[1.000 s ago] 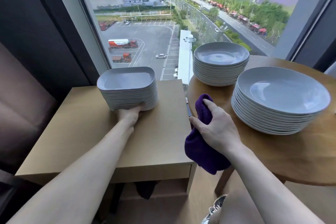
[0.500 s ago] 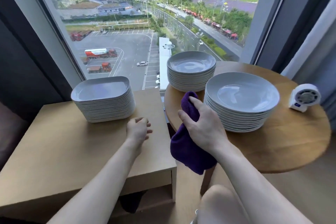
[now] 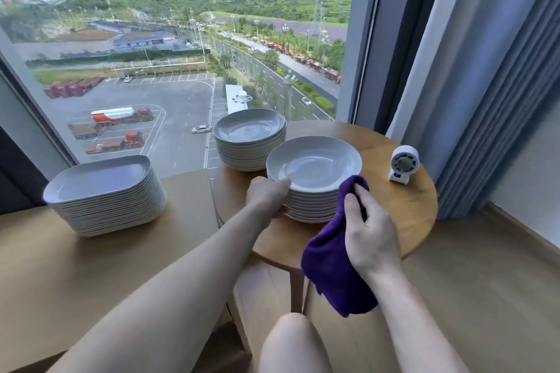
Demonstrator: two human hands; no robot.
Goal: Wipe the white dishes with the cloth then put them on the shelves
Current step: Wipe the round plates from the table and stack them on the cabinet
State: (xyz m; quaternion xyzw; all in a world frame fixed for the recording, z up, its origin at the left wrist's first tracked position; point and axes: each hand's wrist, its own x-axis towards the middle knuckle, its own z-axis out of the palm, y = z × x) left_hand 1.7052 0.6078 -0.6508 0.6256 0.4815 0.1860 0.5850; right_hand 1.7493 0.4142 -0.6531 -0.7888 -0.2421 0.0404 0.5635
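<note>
Left grip: left hand (image 3: 266, 200) curled round the left rim of the near stack of round white plates (image 3: 315, 165), thumb on top.
Right grip: right hand (image 3: 369, 236) pinching a hanging purple cloth (image 3: 330, 269), just right of that stack.
Plates: glossy, on the round desk (image 3: 409, 218).
Edges: deeper plate stack (image 3: 250, 130) just behind; white fan (image 3: 403, 163) well apart, right.

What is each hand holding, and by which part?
The right hand grips the purple cloth by its upper end, the rest hanging. The left hand grips the near plate stack at its left edge, by the top rim.
</note>
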